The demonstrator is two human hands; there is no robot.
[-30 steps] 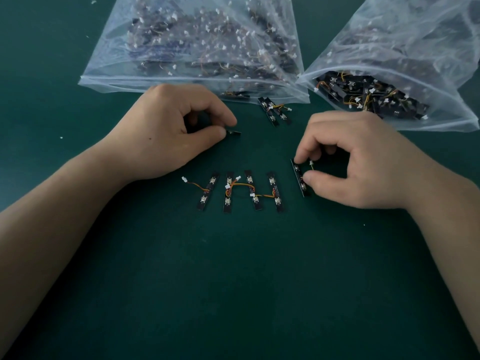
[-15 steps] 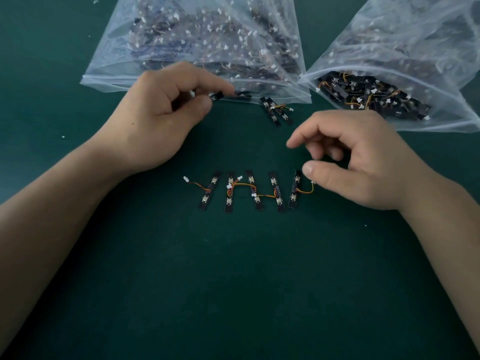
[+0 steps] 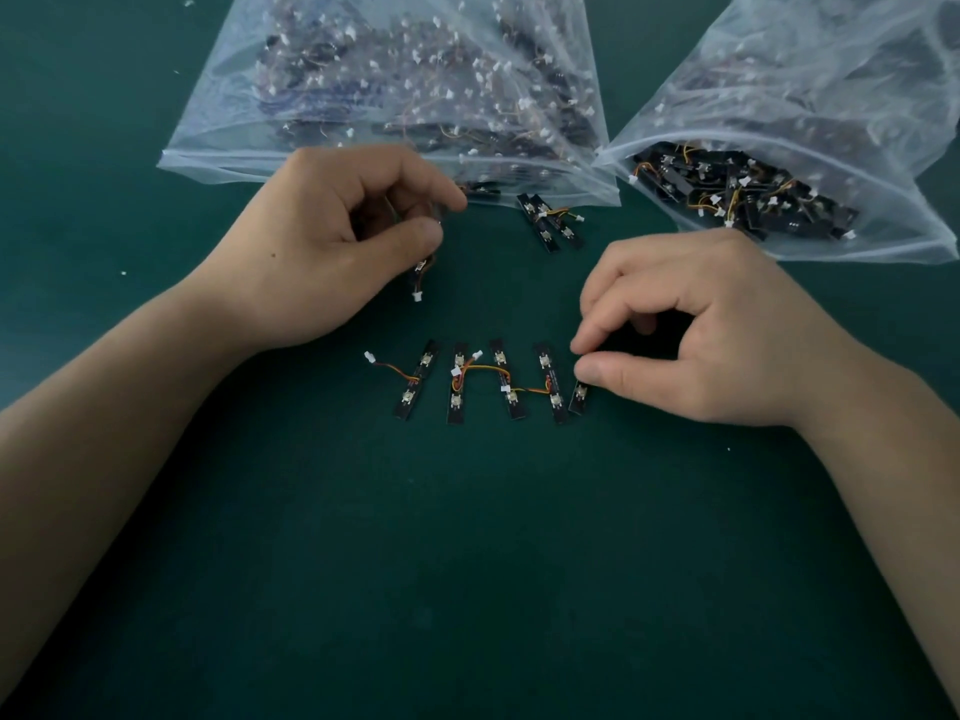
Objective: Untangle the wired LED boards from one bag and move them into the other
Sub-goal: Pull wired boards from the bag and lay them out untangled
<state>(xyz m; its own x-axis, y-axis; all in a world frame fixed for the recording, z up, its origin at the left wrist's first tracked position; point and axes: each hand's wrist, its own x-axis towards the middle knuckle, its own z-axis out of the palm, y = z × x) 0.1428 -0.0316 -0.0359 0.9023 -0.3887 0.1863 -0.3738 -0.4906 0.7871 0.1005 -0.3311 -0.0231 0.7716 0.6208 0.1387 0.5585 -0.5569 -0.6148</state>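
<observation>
Here, a row of four LED boards (image 3: 483, 381) lies on the dark green bench (image 3: 467, 563), each strip pointing away from the person. Orange and red wires loop between them, and a white plug (image 3: 369, 357) lies just off the row's left end. Touching the row's right end lies a fifth board (image 3: 579, 394), tilted. The right hand (image 3: 717, 330) pinches its far end between thumb and forefinger, with the other fingers curled.

Beyond the row and to its left, the left hand (image 3: 332, 246) grips a wired board (image 3: 421, 270) between thumb and curled fingers. Most of that board is hidden; only a short piece and its dangling connector show below the thumb.

Farther beyond the row on the left, a clear bag (image 3: 395, 80) packed with tangled boards lies with its mouth facing the row. Farther beyond on the right, a second clear bag (image 3: 810, 122) holds a smaller heap near its open mouth. Between the row and the first bag's mouth, two more wired boards (image 3: 550, 220) lie side by side.
</observation>
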